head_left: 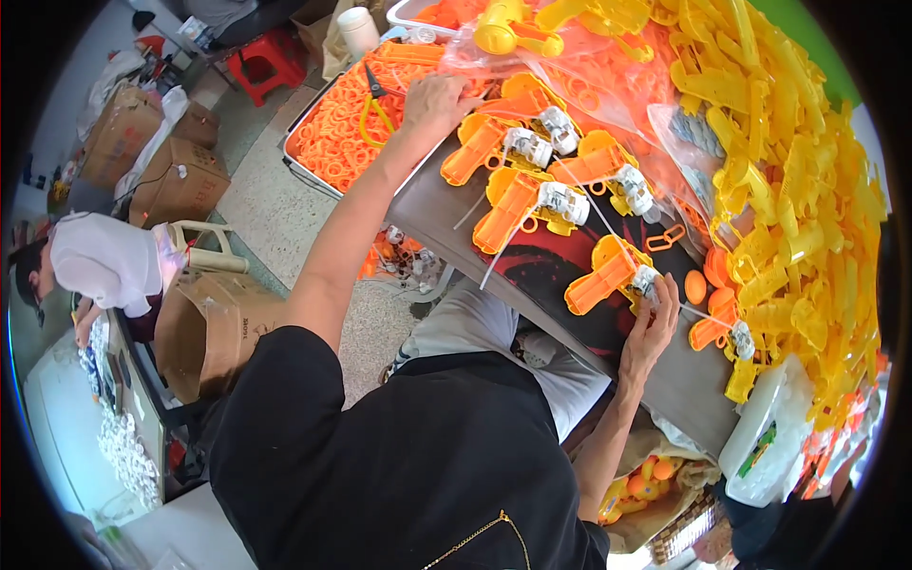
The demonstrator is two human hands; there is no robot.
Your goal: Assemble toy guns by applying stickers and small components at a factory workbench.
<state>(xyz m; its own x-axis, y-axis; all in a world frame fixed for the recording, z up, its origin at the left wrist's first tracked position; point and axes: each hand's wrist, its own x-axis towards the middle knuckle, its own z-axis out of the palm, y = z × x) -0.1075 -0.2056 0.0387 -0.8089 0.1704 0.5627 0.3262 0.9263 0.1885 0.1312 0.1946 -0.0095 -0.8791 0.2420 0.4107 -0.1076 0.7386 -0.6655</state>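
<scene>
On the dark work mat (560, 261) lie several half-built toy guns with yellow shell halves, orange inserts and white mechanisms. My right hand (653, 328) has its fingers and thumb around the white mechanism (646, 281) of the nearest toy gun (600, 285). At the far left of the group, my left hand (437, 104) is curled beside the tray edge, its fingertips by an orange part of the farthest toy gun (522, 98). What those fingertips hold, if anything, I cannot make out. Yellow-handled cutters (377, 109) rest on the small orange parts in the tray (289, 142).
Yellow shell halves (779, 218) pile high along the right. Behind the mat is a clear bag of orange parts (608, 76). Orange discs (696, 287) and another toy gun (722, 323) lie to the right. Someone in a white top (104, 256) works at the left, near cardboard boxes (214, 318).
</scene>
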